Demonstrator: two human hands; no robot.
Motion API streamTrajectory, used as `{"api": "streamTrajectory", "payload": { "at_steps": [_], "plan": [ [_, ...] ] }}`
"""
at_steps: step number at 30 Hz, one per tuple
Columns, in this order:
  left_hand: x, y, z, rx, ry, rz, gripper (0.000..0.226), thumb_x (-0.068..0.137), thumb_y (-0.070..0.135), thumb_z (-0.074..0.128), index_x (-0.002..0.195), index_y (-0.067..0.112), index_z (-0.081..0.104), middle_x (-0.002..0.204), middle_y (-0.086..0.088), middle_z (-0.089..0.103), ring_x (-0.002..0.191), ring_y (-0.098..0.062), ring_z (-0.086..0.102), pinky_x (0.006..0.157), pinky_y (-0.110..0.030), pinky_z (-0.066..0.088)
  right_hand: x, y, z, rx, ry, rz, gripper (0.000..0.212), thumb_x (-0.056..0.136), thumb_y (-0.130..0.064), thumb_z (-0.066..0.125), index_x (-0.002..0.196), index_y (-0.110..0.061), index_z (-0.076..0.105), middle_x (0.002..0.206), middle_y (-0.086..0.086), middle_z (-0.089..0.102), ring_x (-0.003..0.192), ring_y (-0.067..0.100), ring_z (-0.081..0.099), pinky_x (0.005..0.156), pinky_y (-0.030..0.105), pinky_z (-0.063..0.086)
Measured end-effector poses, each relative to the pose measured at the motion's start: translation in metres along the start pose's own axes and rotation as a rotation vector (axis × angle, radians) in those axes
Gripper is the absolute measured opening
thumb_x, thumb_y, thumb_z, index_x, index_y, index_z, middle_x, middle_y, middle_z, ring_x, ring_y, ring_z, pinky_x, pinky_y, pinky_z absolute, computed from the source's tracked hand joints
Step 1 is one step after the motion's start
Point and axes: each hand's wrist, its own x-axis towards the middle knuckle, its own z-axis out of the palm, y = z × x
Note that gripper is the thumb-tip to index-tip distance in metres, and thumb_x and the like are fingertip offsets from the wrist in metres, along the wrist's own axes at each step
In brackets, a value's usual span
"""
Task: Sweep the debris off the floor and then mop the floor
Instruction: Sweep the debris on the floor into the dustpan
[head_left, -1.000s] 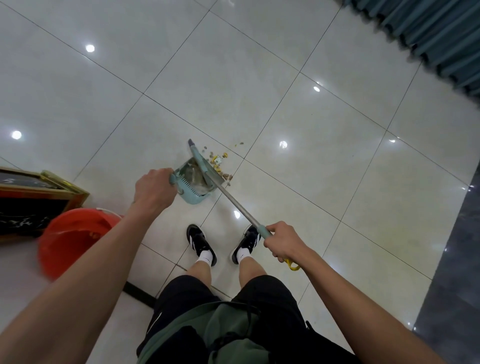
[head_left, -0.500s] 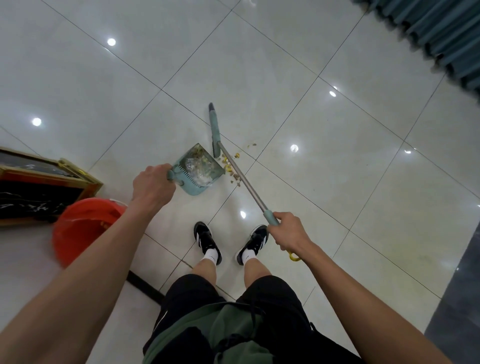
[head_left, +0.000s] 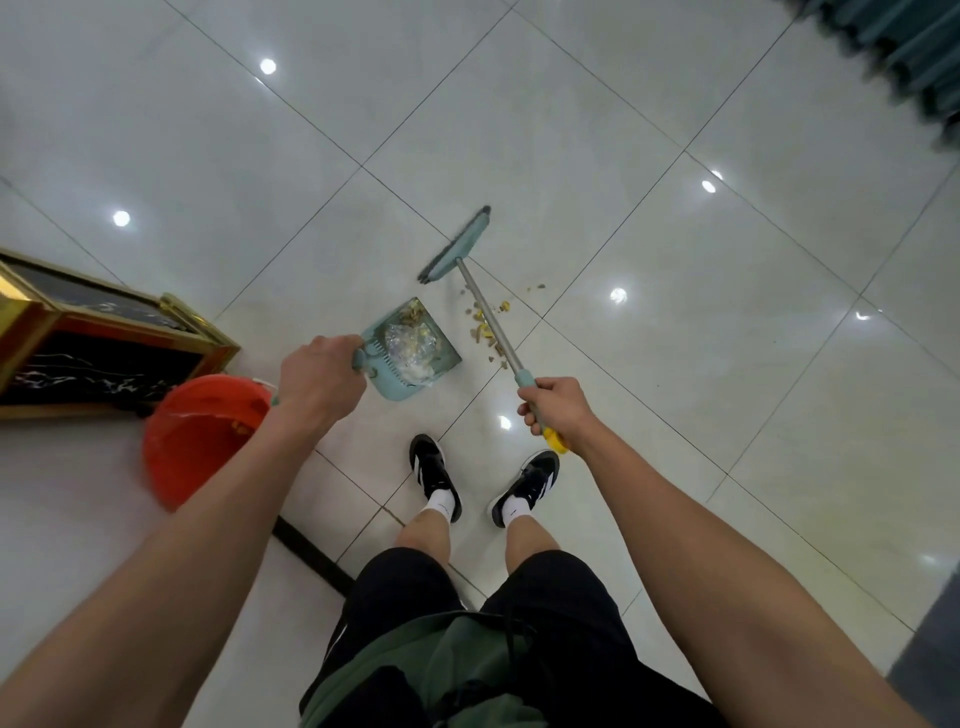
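The right hand has its fingers wrapped round the broom handle; the left hand grips the dustpan handle, fingers apparently curled, though hidden from above. The pan holds scraps and plastic wrap. Loose debris lies on the floor just beside its mouth, under the shaft. Sweeping is unfinished: next, the broom head must draw that debris into the pan.
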Motion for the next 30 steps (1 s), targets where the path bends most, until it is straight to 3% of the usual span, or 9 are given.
{"api": "streamTrajectory", "payload": {
  "at_steps": [3, 7, 13, 17, 20, 30],
  "plan": [
    [-0.003, -0.001, 0.003, 0.009, -0.005, 0.017, 0.018, 0.088, 0.017, 0.054, 0.101, 0.022, 0.066, 0.084, -0.009, 0.062, 0.074, -0.033, 0.06, 0.066, -0.036, 0.049, 0.013, -0.01, 0.011, 0.039, -0.035, 0.0, 0.035, 0.098, -0.003, 0.054, 0.131, 0.008, 0.052, 0.079, 0.022, 0.059, 0.05, 0.02, 0.047, 0.043, 0.028, 0.039],
    [-0.005, -0.001, 0.005, 0.013, -0.016, 0.018, 0.017, 0.088, 0.017, 0.055, 0.099, 0.023, 0.066, 0.08, -0.006, 0.063, 0.071, -0.03, 0.061, 0.069, -0.039, 0.056, 0.024, -0.004, 0.008, -0.037, -0.066, 0.02, 0.054, 0.101, -0.004, 0.048, 0.153, -0.011, 0.035, 0.083, 0.021, 0.056, 0.051, 0.021, 0.046, 0.046, 0.029, 0.037],
    [-0.01, 0.008, 0.003, 0.028, -0.017, 0.002, 0.02, 0.088, 0.019, 0.056, 0.103, 0.026, 0.067, 0.079, -0.003, 0.062, 0.068, -0.027, 0.061, 0.065, -0.038, 0.059, 0.021, 0.044, -0.038, -0.208, -0.015, 0.083, 0.052, 0.1, -0.012, 0.05, 0.15, -0.018, 0.043, 0.083, 0.02, 0.064, 0.051, 0.02, 0.046, 0.047, 0.028, 0.044],
    [-0.017, 0.029, -0.001, 0.068, -0.025, 0.028, 0.02, 0.089, 0.018, 0.055, 0.104, 0.025, 0.066, 0.084, -0.006, 0.062, 0.071, -0.029, 0.06, 0.064, -0.035, 0.05, 0.006, 0.076, -0.079, -0.256, 0.015, 0.1, 0.049, 0.101, -0.014, 0.05, 0.15, -0.019, 0.044, 0.079, 0.018, 0.062, 0.05, 0.019, 0.045, 0.044, 0.025, 0.041],
    [-0.021, 0.043, 0.001, 0.087, -0.025, 0.04, 0.021, 0.089, 0.019, 0.055, 0.106, 0.025, 0.066, 0.084, -0.006, 0.063, 0.073, -0.029, 0.063, 0.068, -0.038, 0.056, -0.001, 0.094, -0.102, -0.29, 0.05, 0.103, 0.049, 0.102, -0.015, 0.05, 0.15, -0.021, 0.044, 0.081, 0.017, 0.063, 0.051, 0.019, 0.044, 0.043, 0.024, 0.04],
    [-0.042, 0.089, -0.001, 0.113, -0.02, 0.042, 0.022, 0.09, 0.016, 0.053, 0.104, 0.025, 0.067, 0.08, -0.004, 0.057, 0.074, -0.03, 0.06, 0.069, -0.037, 0.051, -0.013, 0.093, -0.163, -0.541, 0.035, -0.067, 0.05, 0.096, -0.02, 0.057, 0.145, -0.026, 0.051, 0.082, 0.009, 0.063, 0.054, 0.017, 0.049, 0.043, 0.025, 0.04]
  ]
}}
